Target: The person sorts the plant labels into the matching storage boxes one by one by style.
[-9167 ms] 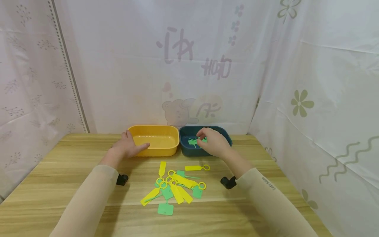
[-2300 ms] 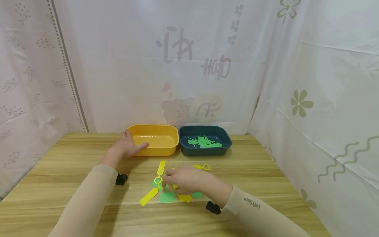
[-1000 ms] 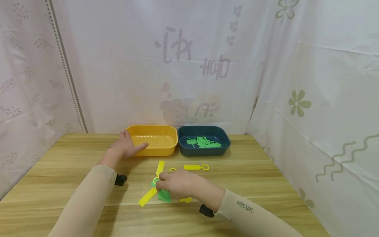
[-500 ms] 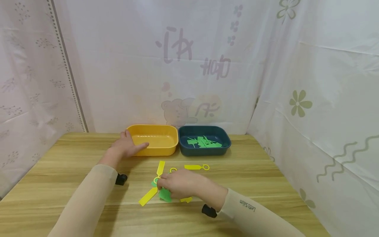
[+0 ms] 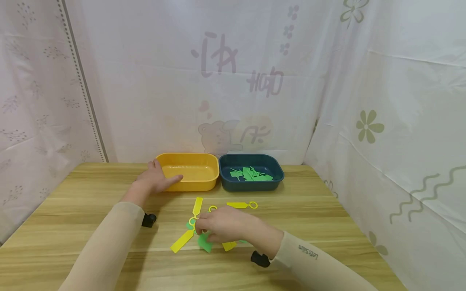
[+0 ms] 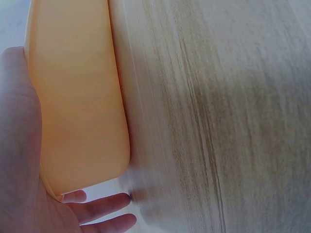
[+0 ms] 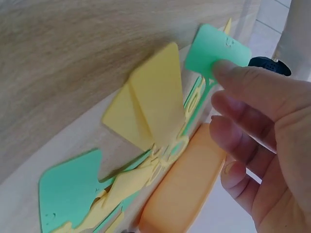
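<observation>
Nearest, on the near side of the yellow tray (image 5: 196, 186), two cream sleeves reach in: the left sleeve (image 5: 105, 246) points toward the tray's left end, and the right sleeve (image 5: 313, 258), printed with lettering, slants in from its near right. A black wrist device (image 5: 260, 258) shows beside the right cuff.

Next, in front of the yellow tray and well apart from it, the right hand (image 5: 222, 225) pinches a green tag (image 7: 216, 48): the thumb presses on the plate beside the stem, with the other fingers curled behind. The plate projects tilted past the thumb tip, on the hand's near side in the head view; whether the stem is clear of the heap cannot be told. Around and partly under the hand lie other tags, among them a yellow tag (image 5: 182, 241) nearer than the hand and to its left, and overlapping yellow plates (image 7: 146, 92).

Farther on, a second yellow tag (image 5: 198, 205) points toward the yellow tray, and a third yellow tag (image 5: 237, 205) lies to the tray's near right.

At the yellow tray's left end rests the left hand (image 5: 151, 180), thumb apart from the extended fingers, touching the tray. Just beside the tray's right end stands a dark blue tray (image 5: 251, 186) containing green tags (image 5: 251, 174). Behind both hangs a pale printed curtain (image 5: 145, 81).
</observation>
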Demonstrator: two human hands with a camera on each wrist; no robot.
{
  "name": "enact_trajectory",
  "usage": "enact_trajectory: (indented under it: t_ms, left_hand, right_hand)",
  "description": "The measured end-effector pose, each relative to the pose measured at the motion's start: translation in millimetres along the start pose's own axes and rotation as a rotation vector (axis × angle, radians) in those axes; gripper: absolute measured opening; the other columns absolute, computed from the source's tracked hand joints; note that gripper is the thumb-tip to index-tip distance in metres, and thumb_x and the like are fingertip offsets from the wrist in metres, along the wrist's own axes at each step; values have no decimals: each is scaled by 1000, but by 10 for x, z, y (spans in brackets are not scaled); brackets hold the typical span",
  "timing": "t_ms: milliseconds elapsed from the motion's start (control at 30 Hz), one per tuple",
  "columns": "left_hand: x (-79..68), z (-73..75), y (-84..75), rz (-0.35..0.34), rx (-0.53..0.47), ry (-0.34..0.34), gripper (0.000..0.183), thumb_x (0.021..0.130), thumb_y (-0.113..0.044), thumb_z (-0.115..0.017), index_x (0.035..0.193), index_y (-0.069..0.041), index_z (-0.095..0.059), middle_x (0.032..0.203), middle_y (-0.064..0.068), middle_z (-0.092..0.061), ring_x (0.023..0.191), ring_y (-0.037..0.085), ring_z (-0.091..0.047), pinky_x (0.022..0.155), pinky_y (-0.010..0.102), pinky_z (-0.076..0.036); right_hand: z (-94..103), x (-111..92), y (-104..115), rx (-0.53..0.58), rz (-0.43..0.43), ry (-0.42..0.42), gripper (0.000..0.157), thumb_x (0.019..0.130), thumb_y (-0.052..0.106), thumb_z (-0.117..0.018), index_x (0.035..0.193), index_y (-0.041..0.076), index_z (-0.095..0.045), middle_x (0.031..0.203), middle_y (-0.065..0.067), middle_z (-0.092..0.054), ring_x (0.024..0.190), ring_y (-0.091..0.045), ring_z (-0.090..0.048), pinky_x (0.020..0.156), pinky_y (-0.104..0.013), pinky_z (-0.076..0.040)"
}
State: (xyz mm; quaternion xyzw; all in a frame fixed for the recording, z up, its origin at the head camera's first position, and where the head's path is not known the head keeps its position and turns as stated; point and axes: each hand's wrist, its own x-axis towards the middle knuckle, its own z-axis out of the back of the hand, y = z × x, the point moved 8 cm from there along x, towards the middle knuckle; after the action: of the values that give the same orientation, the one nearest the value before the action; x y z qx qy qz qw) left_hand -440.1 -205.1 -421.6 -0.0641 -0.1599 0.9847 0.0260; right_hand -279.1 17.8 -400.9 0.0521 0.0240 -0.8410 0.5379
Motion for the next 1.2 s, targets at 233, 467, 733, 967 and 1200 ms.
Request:
enact_trajectory:
  t_ms: [233,467,733,967,1200]
  left_hand:
    - [-71,42,-37,-1,-10,-5,140,97,-93,-37,165,19,11,175,45,-2,132,65,-56,110,71,-51]
    - [-42,18,-11,3,-7,4,142,95,-95,-35,165,19,13,176,44,2,138,67,-52,114,73,-47]
    - [-34,14,-20,-2,-3,-2,142,95,-95,-35,164,20,11,175,45,0,137,67,-52,114,73,-46]
    - [-49,23,-24,-7,4,-7,142,96,-94,-35,164,21,10,173,47,-2,135,67,-53,112,73,-48]
    - [-24,9,-8,-1,-8,1,142,96,-95,-36,164,20,12,174,46,-1,139,67,-51,115,73,-46]
  right_hand:
    - [60,-44,1,52,24,-16,8,103,27,-80,110,28,-76,105,16,-71,83,4,-59,74,-8,-45]
    - [115,-76,31,69,62,-32,4,104,27,-78,103,28,-75,101,16,-70,81,4,-57,71,-7,-42]
    - [263,-96,27,96,64,-54,4,106,27,-75,103,26,-77,98,16,-71,84,2,-59,73,-9,-44]
    - [410,-119,-60,84,9,-75,4,104,24,-77,101,26,-75,97,15,-72,86,-1,-61,74,-11,-46]
    - [545,-192,-199,81,-52,-118,8,103,25,-78,99,29,-72,97,17,-74,85,-1,-63,77,-16,-51]
